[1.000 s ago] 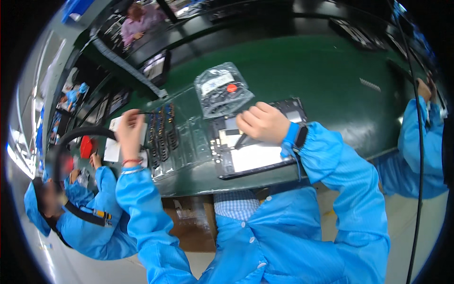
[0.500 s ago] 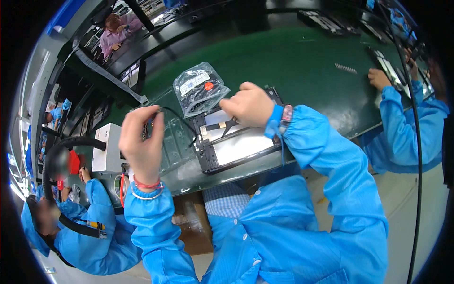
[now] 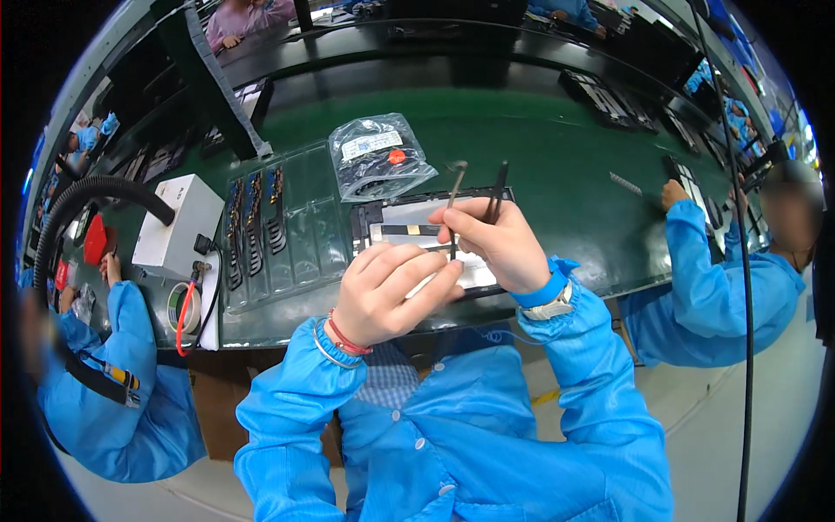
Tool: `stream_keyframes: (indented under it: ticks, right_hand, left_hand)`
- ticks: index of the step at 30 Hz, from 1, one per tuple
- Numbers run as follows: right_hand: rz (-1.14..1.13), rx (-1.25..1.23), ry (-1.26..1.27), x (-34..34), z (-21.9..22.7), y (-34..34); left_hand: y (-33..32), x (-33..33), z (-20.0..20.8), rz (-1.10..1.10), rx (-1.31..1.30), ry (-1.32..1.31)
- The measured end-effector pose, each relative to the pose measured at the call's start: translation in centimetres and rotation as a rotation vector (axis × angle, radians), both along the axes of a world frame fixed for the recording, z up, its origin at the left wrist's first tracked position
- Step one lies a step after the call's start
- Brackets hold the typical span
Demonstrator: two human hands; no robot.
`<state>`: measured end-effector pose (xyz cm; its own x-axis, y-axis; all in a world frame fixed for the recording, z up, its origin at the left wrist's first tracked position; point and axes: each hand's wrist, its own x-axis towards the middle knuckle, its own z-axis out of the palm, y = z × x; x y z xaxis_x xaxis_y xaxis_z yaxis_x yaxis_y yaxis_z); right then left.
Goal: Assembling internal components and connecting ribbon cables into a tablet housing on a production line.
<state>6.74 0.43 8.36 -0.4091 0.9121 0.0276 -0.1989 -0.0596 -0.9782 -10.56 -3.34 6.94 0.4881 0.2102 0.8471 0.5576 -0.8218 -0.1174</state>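
My right hand (image 3: 503, 248) is closed round black tweezers (image 3: 498, 187), whose tips point up and away from me. A thin dark flex cable (image 3: 457, 181) stands up between my two hands, its far end bent over. My right thumb and fingertips pinch its middle, and the fingers of my left hand (image 3: 391, 291) close on its lower end. Below both hands lies an opened flat device (image 3: 370, 214) with a black frame and silver plates, partly covered by them. Left of it, a clear tray (image 3: 304, 222) holds several similar flex cables (image 3: 254, 222).
Behind the device lies a clear bag (image 3: 383, 161) of dark parts with a white label and red dot. A white box (image 3: 178, 222) with a black hose and tape roll (image 3: 183, 304) stand left. A small spring (image 3: 625, 183) lies right. Co-workers in blue sit on both sides.
My left hand has come right from above the tray, bringing the flex cable to my right hand. My right hand has turned, its tweezers now pointing up. My view has shifted, showing the tray.
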Motion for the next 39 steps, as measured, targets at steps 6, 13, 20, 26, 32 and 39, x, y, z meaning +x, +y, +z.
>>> stream_keyframes:
  ticks: [6, 13, 20, 26, 32, 39]
  right_hand:
    - [-0.024, 0.156, -0.14, -0.4, 0.8, -0.9]
    - [0.008, 0.301, -0.372, -1.2, 1.6, -2.3]
    - [-0.149, 0.542, -0.537, -2.2, 0.4, -3.1]
    - [-0.294, 0.933, -0.712, -2.8, -0.2, -3.5]
    - [-0.275, 0.926, -0.697, -3.2, -0.1, -4.0]
    - [-0.07, 0.769, -0.607, -2.3, -1.4, -5.0]
  left_hand:
    - [0.5, -0.1, 1.8, 0.054, -0.306, -0.199]
    - [0.4, -1.2, 1.9, 0.122, -0.375, -0.188]
    - [0.1, -2.0, 2.1, 0.172, -0.341, -0.143]
    - [-0.3, -1.4, 2.4, 0.271, -0.234, -0.099]
    - [-0.5, -1.9, 2.3, 0.302, -0.192, -0.062]
    - [-4.7, -7.1, 3.4, 0.425, -0.414, -0.456]
